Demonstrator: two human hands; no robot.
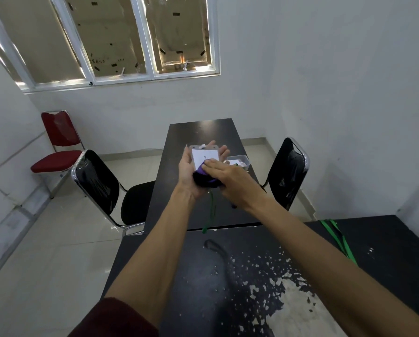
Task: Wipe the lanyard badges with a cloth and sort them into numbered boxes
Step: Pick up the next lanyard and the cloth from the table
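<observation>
Our left grip (pixel 188 175) open, palm cradling badge (pixel 203 154); right grip (pixel 230 176) flat-fingered, pressing purple cloth (pixel 203 179) onto it above counter (pixel 203 128).

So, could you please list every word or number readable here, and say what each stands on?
"1": handwritten on the white card in the badge lying on the left hand, partly covered by the cloth under the right hand.
Dark print on the cardboard: too blurred to read.
Clear box: no readable number.
</observation>
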